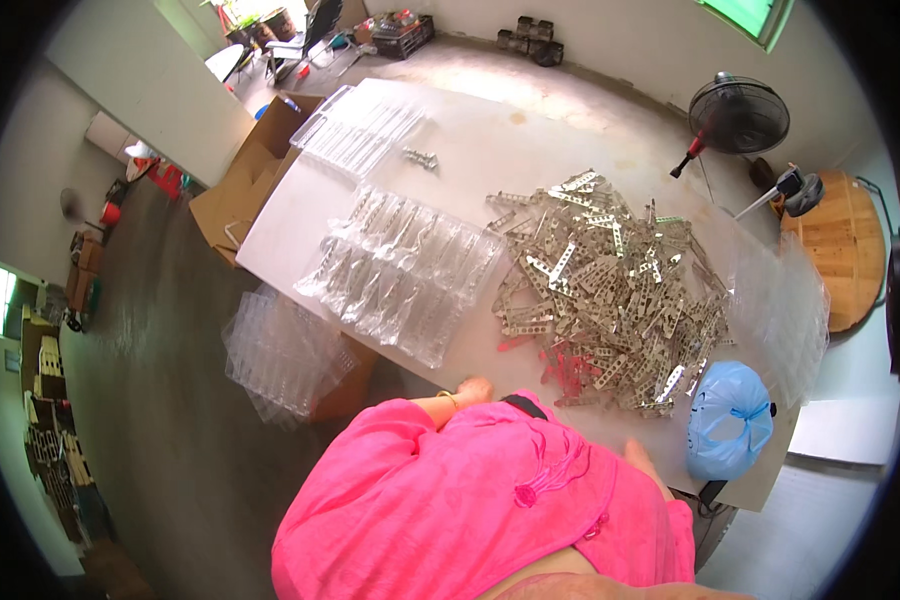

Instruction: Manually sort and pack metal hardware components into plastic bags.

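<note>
My left hand (476,389) is at the near edge of the white table (460,160), just in front of a clear plastic compartment tray (410,270). Shiny contents lie in rows in that tray. My right hand (638,455) shows only in part by the same edge, below the metal pile and left of a knotted blue plastic bag (728,435). The fingers of both hands are too small or hidden to make out. A large heap of flat metal strips with holes (620,290) covers the table's right half. Several red pieces (570,372) lie at its near side.
More clear trays lie at the table's far left (360,130), at its right edge (785,310) and stacked below its left side (285,355). Small metal parts (421,158) sit near the back. A cardboard box (240,190) stands left; a black fan (738,115) and wooden disc (835,250) stand right.
</note>
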Demonstrator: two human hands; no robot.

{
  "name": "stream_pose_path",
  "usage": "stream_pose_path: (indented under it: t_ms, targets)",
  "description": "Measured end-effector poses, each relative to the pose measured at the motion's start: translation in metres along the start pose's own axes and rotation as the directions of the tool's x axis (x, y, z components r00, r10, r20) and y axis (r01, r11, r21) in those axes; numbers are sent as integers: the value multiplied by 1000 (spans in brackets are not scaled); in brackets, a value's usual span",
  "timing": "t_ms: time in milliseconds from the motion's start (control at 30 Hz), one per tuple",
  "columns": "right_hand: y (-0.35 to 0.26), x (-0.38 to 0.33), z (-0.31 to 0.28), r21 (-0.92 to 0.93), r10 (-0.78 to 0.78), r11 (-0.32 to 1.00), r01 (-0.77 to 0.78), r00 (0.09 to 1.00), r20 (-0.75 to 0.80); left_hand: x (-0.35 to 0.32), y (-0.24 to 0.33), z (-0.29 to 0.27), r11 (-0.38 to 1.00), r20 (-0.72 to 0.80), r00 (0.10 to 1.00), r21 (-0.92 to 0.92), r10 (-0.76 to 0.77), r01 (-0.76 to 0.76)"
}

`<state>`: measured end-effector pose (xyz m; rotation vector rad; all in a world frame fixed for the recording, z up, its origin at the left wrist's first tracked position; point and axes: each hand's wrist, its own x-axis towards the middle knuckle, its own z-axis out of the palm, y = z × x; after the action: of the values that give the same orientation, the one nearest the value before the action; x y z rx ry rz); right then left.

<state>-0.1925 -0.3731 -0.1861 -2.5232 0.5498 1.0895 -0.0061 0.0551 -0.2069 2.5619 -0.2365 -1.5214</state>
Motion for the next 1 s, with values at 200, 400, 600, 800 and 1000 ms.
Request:
stream_pose_path:
  t_ms: [200, 400, 600, 800, 1000]
  targets:
    - [3, -6, -5, -35, -3, 999, 0, 994, -111, 20, -2, 14, 999, -34, 999, -28, 16, -17]
    - [55, 34, 17, -16, -39, 999, 39, 999, -37, 15, -2, 15, 995, -100, 990, 42, 96, -92]
    - [94, 65, -34, -98, -95, 991, 87, 992, -85, -5, -3, 18, 978, -224, 958, 151, 178, -146]
    - [137, 89, -81, -166, -131, 980, 114, 986, -98, -1, 1, 17, 989, -178, 981, 140, 72, -48]
    - [149, 103, -88, -188, -168, 971, 151, 982, -80, -7, 7, 13, 999, -222, 975, 43, -14, 24]
